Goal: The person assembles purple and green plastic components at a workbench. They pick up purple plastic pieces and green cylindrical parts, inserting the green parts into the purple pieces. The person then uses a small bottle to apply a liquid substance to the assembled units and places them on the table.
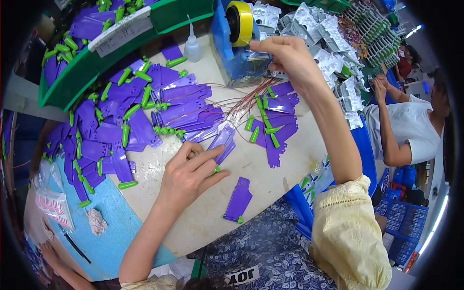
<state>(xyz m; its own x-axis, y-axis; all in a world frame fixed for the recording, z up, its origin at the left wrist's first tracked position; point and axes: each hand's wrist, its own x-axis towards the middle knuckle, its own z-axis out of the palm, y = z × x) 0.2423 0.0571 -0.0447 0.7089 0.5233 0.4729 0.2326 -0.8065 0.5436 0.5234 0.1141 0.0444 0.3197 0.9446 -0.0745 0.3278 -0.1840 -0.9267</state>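
My left hand (pixel 188 173) is closed around the lower end of a purple plastic blade-shaped piece (pixel 223 145) with a green end, near the middle of the table. Its index finger lies across the piece. At the far side my right hand (pixel 290 60) pinches at the edge of a yellow tape roll (pixel 244 24) on a blue tape dispenser (pixel 226 60); the tape strip itself hardly shows. Thin red wires (pixel 241 99) run between the purple pieces beyond my left hand and those to its right. A single purple piece (pixel 239 199) lies by the near table edge.
Purple pieces with green ends (pixel 108 130) are heaped at the left, below a green bin (pixel 72 87). A small squeeze bottle (pixel 192 47) stands near the dispenser. Silvery grey housings (pixel 324 34) are piled at the far right. Another person (pixel 403 121) works at the right.
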